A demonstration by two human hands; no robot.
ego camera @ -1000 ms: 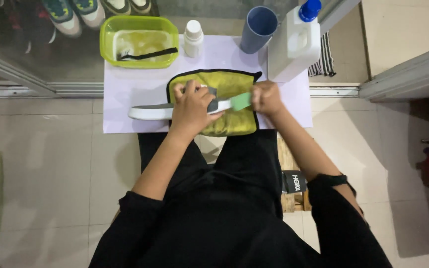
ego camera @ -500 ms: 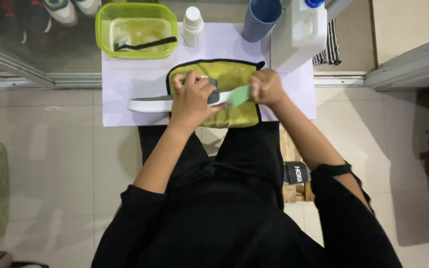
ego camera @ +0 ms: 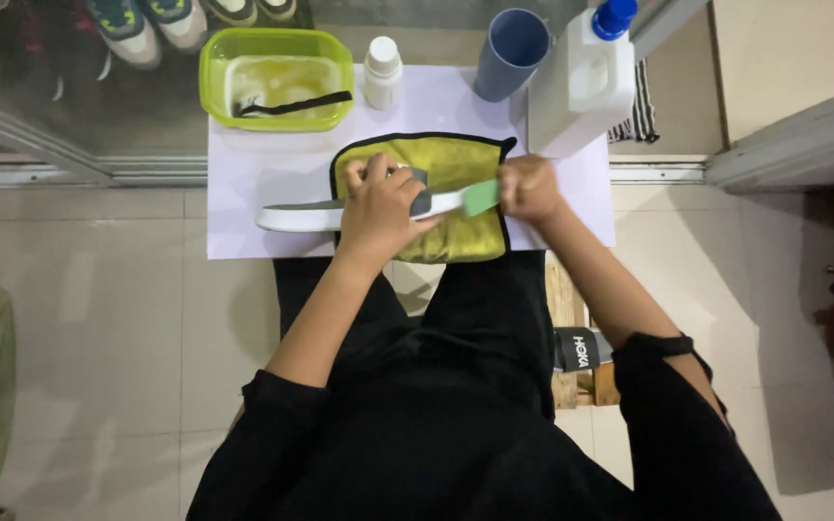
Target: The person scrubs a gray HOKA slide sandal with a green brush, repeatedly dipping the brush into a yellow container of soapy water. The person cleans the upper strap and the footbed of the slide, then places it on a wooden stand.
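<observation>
Head camera looks straight down, and the left hand (ego camera: 378, 207) is clamped over the middle of a white-soled shoe (ego camera: 301, 215) lying on its side, sole edge facing near, toe end poking out to the left. Fingers curl over the upper, holding it against the yellow cloth (ego camera: 456, 164) spread on the white sheet (ego camera: 263, 174) that covers the tabletop. The right hand (ego camera: 528, 186) closes around the green handle of a brush (ego camera: 480, 197), fingers wrapped tight, the head of it hidden at the shoe's heel end.

That shoe looks light, with a stiff sole and a softer upper; a grip across the midfoot seems the steadiest hold, and it may be slick if wet. Far left sits a green tub (ego camera: 277, 68) with a dark brush inside, then a small white bottle (ego camera: 382, 69), a blue cup (ego camera: 512, 53) and a big white jug (ego camera: 586, 82) with a blue cap.

Against half a second ago, both hands sit in nearly the same spots; the view has tipped slightly, so the tub shows lower in the picture.
</observation>
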